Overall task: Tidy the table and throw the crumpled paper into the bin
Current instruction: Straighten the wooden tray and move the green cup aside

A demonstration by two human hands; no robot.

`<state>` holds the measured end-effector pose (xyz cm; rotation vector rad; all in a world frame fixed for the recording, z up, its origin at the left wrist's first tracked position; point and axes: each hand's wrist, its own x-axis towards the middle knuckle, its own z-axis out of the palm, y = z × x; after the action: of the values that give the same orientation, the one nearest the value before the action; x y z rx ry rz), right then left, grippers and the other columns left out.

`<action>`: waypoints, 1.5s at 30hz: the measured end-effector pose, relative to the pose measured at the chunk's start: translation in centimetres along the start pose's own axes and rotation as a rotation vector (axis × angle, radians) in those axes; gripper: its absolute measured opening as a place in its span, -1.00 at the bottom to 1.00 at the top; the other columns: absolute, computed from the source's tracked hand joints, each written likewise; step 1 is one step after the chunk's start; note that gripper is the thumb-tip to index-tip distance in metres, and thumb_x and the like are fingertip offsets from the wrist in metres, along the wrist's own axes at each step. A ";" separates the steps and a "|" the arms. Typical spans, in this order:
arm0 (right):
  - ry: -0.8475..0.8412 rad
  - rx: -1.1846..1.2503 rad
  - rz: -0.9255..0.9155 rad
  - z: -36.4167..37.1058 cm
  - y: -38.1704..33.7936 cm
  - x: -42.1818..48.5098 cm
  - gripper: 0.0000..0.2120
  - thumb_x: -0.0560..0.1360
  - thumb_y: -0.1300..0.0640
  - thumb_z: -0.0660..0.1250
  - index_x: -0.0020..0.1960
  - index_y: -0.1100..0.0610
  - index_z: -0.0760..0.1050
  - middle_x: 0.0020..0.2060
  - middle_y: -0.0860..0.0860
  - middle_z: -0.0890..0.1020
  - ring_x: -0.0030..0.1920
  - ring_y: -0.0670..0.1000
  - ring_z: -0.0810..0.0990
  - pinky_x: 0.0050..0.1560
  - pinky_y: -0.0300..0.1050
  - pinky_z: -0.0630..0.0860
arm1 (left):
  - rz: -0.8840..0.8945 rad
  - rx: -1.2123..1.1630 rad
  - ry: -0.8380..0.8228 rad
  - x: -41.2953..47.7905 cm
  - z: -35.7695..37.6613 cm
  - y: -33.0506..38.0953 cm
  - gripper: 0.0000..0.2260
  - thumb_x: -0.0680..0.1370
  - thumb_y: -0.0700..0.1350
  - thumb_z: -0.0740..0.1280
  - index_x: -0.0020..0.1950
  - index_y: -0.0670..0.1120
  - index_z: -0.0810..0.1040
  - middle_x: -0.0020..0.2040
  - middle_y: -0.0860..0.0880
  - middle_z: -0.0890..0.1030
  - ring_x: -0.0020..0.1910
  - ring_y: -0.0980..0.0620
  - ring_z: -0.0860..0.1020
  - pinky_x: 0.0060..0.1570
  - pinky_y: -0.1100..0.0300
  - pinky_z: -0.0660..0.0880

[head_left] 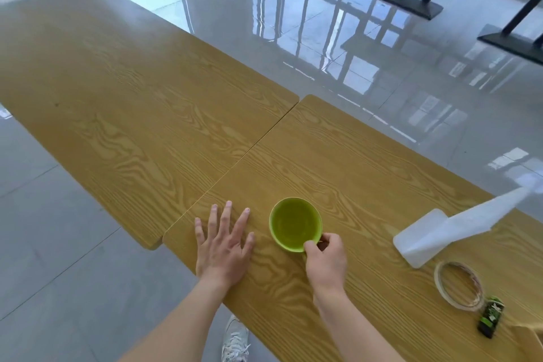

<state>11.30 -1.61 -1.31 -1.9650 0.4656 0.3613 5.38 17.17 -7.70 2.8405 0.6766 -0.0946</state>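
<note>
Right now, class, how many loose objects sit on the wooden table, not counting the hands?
4. A green cup held by the right hand; a white spray bottle lying right of it; a tape roll; a small dark green item beside it. More may lie off-frame.

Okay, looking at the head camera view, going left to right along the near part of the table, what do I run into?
left hand flat on the table → green cup → right hand at the cup's handle → white spray bottle lying down → tape roll → small green bottle

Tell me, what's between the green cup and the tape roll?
The white bottle lies on its side between the cup and the tape roll, a little farther back; otherwise bare table, in the head view.
</note>
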 end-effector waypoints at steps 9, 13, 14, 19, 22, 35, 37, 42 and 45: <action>-0.055 0.073 0.066 1.8 -0.8 -0.3 -0.76 0.47 -0.01 0.47 0.02 -0.01 0.45 -0.10 -0.04 0.63 -0.10 0.00 0.64 -0.06 0.09 0.64 | 0.040 -0.070 -0.042 0.1 -0.7 -0.4 -0.43 0.56 0.33 -0.04 0.57 0.24 0.05 0.62 0.04 -0.02 0.59 -0.04 -0.22 0.48 -0.19 -0.36; -0.142 0.020 0.072 1.0 -1.4 0.5 -0.63 0.50 -0.16 0.37 0.17 0.05 0.46 0.01 -0.02 0.61 0.01 0.08 0.65 0.06 0.17 0.62 | 0.018 -0.317 0.016 -0.3 -2.8 0.0 -0.34 0.49 0.19 0.28 0.55 0.07 0.18 0.54 -0.03 0.24 0.55 -0.03 0.12 0.52 -0.25 -0.04; -0.145 0.002 0.060 0.7 -1.8 0.9 -0.60 0.52 -0.17 0.34 0.24 0.05 0.45 0.04 -0.03 0.60 0.03 0.09 0.64 0.09 0.18 0.61 | 0.019 -0.397 0.058 -0.5 -3.4 0.6 -0.29 0.46 0.20 0.30 0.55 0.03 0.18 0.48 -0.03 0.31 0.49 -0.02 0.24 0.49 -0.23 0.11; -0.169 -0.038 -0.033 0.0 -4.4 3.1 -0.55 0.61 -0.08 0.24 0.47 -0.02 0.36 0.14 -0.01 0.59 0.15 0.11 0.60 0.20 0.20 0.56 | 0.069 -0.575 -0.014 -2.0 -4.8 4.5 0.01 0.36 0.41 0.37 0.59 -0.02 -0.03 0.52 0.01 0.20 0.49 0.05 0.22 0.39 0.07 0.35; -0.196 -0.120 -0.045 0.1 -5.3 3.8 -0.63 0.63 -0.03 0.21 0.41 0.01 0.44 0.27 0.03 0.55 0.22 0.12 0.57 0.22 0.20 0.55 | -0.014 -0.548 -0.045 -2.3 -4.4 5.6 0.05 0.36 0.34 0.43 0.60 -0.06 -0.09 0.53 -0.03 0.20 0.49 0.01 0.24 0.41 0.10 0.28; -0.275 0.042 0.045 2.8 -5.5 4.3 -0.72 0.60 0.25 0.29 0.30 0.12 0.51 0.05 0.09 0.62 -0.20 0.03 0.73 -0.11 0.03 0.70 | -0.079 -0.427 -0.004 -0.6 -6.2 2.7 -0.77 0.59 0.12 0.28 0.01 -0.02 0.59 -0.11 0.10 0.51 -0.18 0.10 0.50 -0.20 0.19 0.48; -0.280 0.061 0.058 3.6 -5.8 4.4 -0.72 0.60 0.25 0.29 0.30 0.13 0.51 0.05 0.09 0.63 -0.17 0.05 0.73 -0.10 0.04 0.70 | -0.064 -0.416 0.008 0.0 -6.4 2.2 -0.78 0.60 0.09 0.28 -0.05 -0.03 0.59 -0.16 0.08 0.53 -0.22 0.09 0.50 -0.24 0.20 0.45; -0.308 0.074 0.066 5.4 -6.6 4.3 -0.75 0.59 0.27 0.30 0.25 0.13 0.53 0.01 0.09 0.64 -0.15 0.05 0.73 -0.13 0.01 0.70 | -0.069 -0.418 0.040 0.7 -6.8 0.3 -0.76 0.59 0.05 0.31 -0.18 -0.06 0.57 -0.25 0.06 0.55 -0.29 0.09 0.50 -0.30 0.18 0.46; -0.324 0.077 0.069 6.6 -7.1 4.0 -0.78 0.58 0.27 0.31 0.21 0.10 0.52 0.01 0.11 0.64 -0.17 0.05 0.74 -0.15 -0.02 0.70 | -0.098 -0.439 0.058 0.9 -7.0 -0.7 -0.76 0.58 0.02 0.34 -0.25 -0.04 0.52 -0.32 0.09 0.50 -0.34 0.12 0.46 -0.36 0.23 0.37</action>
<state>17.93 6.52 -0.28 -1.7768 0.3328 0.6833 5.95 19.78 -1.17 2.3981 0.7439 0.1086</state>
